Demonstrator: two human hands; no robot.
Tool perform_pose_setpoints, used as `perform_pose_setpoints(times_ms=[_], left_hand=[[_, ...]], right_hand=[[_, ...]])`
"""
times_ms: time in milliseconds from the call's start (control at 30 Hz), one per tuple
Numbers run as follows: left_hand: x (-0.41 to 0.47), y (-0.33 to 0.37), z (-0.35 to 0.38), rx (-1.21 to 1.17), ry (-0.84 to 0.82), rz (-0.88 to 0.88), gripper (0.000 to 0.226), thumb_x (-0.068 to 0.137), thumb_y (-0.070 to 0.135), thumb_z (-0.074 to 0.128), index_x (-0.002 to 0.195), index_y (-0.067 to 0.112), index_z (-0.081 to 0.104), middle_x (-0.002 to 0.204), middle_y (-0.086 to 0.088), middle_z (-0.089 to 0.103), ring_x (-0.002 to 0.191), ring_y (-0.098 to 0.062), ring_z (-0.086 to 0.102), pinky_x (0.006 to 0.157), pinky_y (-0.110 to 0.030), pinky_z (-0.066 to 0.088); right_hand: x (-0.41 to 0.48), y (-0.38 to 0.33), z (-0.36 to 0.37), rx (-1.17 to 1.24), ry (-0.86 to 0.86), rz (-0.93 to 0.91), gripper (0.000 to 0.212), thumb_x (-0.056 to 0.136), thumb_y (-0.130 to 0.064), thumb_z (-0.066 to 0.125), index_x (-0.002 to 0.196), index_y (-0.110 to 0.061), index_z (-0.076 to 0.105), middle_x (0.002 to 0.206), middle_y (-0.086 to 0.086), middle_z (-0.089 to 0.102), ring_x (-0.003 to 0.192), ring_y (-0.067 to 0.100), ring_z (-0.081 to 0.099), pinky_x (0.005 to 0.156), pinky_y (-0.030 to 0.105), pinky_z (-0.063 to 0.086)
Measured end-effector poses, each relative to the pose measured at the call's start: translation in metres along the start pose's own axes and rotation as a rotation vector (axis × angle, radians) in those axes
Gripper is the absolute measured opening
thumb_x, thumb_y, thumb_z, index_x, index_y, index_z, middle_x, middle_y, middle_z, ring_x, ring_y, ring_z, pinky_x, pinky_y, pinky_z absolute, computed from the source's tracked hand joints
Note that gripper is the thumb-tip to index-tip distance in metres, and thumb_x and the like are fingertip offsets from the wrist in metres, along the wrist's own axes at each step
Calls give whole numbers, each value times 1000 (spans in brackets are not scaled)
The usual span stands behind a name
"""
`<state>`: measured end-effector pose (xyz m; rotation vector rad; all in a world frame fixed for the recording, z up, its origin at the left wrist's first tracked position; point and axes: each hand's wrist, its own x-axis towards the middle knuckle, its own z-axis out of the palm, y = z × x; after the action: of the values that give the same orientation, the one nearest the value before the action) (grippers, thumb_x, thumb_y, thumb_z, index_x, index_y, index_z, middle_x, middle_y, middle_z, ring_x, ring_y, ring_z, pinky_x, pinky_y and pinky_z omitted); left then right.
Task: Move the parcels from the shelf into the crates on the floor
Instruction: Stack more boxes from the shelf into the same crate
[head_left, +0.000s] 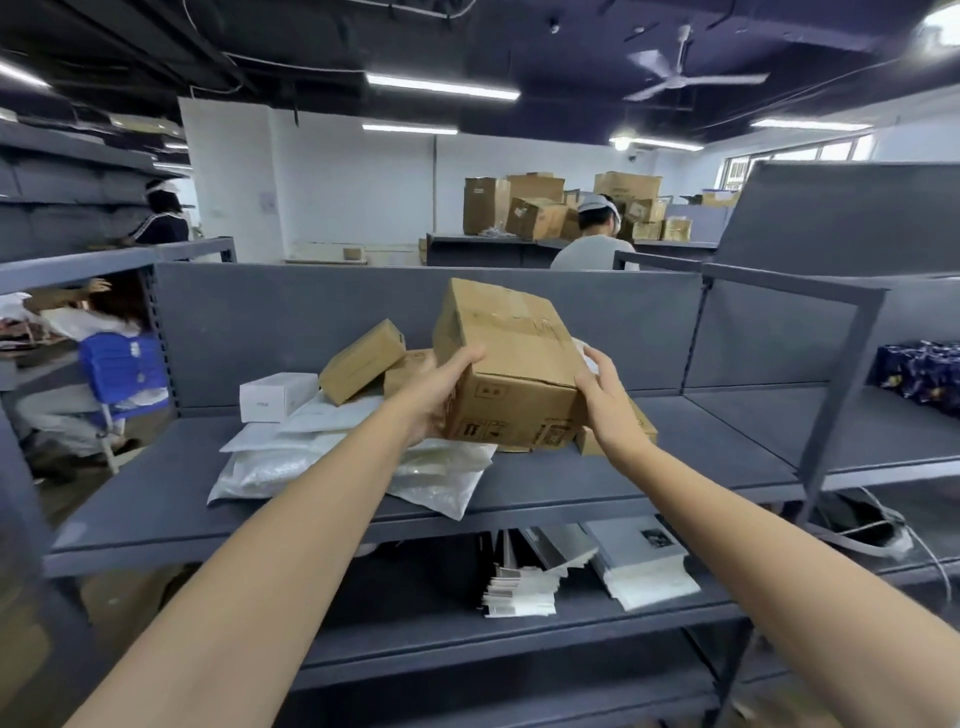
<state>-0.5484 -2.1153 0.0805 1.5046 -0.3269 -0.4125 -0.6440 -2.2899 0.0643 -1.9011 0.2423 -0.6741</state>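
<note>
1. Two grips hold one cardboard box (511, 358), tilted, over the parcel pile on the shelf (727, 441).
2. Left grip (441, 397): thumb on top, fingers curled under the box's left side.
3. Right grip (602, 397): clasps its right side.
4. White mailers (270, 467) lie below.

Storeroom background: people and cartons.
A white ceiling fan (685, 73) hung at 1 o'clock, a lit tube lamp (441, 86) at 12. Brown cartons (535, 208) stood stacked at 12 o'clock by the white wall (337, 182), a person in a grey shirt (595, 252) just before them. At 9 o'clock a seated person (88, 325) occupied a blue chair (122, 369); at 10 stood a person in a dark top (162, 221).
</note>
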Motion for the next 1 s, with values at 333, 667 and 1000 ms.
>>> perform_pose_setpoints(times_ms=[333,667,1000], left_hand=[[-78,-51,83,932,322,384,132,64,53,75,148,8,-17,154,-13,12,136,-34,26,104,-42,33],[-107,-65,93,1133,225,809,122,70,56,69,149,4,-8,155,-8,20,131,-27,30,105,-36,37],[-98,-73,58,664,193,525,74,93,38,53,151,17,12,151,-5,28,139,-22,26,112,-37,25]], right_hand=[[-52,-37,2,-323,-55,-47,90,89,-46,56,150,-26,-7,148,18,26,127,34,42,104,40,36],[-70,-34,-14,-77,214,269,127,63,-67,72,145,-34,-19,141,22,24,123,40,41,99,44,38],[-82,-7,-39,16,-8,196,89,83,-52,56,147,-40,-5,135,7,49,103,19,57,82,38,52]])
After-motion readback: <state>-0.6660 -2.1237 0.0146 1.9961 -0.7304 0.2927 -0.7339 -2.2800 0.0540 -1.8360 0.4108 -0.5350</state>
